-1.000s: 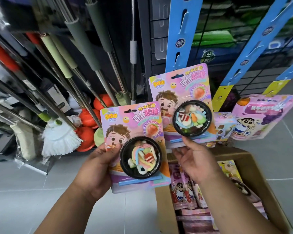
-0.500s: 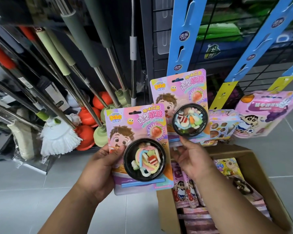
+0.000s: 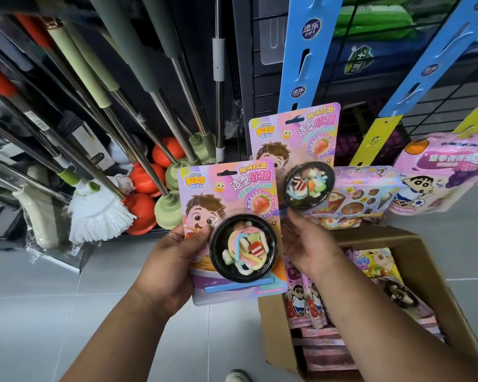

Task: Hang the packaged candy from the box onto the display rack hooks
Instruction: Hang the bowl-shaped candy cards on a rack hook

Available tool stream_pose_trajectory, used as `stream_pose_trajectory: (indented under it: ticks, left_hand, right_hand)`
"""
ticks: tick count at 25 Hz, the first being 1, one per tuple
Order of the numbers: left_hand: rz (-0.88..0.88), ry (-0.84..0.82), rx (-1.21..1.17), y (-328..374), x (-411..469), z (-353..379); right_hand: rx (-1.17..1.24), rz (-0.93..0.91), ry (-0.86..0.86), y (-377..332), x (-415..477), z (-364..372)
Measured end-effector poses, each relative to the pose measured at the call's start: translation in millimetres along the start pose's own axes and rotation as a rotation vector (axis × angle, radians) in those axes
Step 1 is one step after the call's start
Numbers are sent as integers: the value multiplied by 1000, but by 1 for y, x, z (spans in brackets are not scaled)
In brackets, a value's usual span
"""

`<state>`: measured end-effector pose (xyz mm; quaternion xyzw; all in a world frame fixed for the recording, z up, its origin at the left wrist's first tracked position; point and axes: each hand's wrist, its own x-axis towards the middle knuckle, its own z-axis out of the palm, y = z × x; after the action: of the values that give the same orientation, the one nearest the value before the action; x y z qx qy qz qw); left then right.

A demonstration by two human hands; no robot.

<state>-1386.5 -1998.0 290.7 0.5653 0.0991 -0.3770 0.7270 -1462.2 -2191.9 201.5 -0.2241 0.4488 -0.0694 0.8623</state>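
Pink-and-lilac candy cards (image 3: 229, 205) carry black bowls of pastel gummies. Blue display strips (image 3: 305, 53) end in yellow; orange plungers (image 3: 142, 213) sit beside a white mop head (image 3: 100, 216)

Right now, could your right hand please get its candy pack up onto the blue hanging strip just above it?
Probably yes. The right hand holds its candy pack by the bottom edge, its top just overlapping the blue hanging strip. Nothing lies between them, and the left hand's pack sits lower, clear of the path.

Shop aisle with a pale tiled floor (image 3: 66, 312)

Mops (image 3: 100, 213) and orange plungers (image 3: 142, 213) are leaning against a dark rack (image 3: 243, 64) at left; black wire mesh (image 3: 439, 106) is standing behind.
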Motion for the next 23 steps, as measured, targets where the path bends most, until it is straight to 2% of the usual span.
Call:
stream_pose_trajectory:
  ticks: [5, 12, 17, 23]
  left_hand:
    - [30, -9, 4, 4, 3, 8]
    - [51, -49, 9, 15, 3, 32]
    - [79, -101, 26, 28, 3, 62]
    - [232, -201, 96, 46, 4, 100]
  right_hand:
    - [-29, -13, 5, -3, -11, -5]
    - [-242, -272, -101, -30, -81, -1]
    - [-419, -405, -241, -60, -114, 14]
    - [-422, -567, -214, -90, -119, 26]
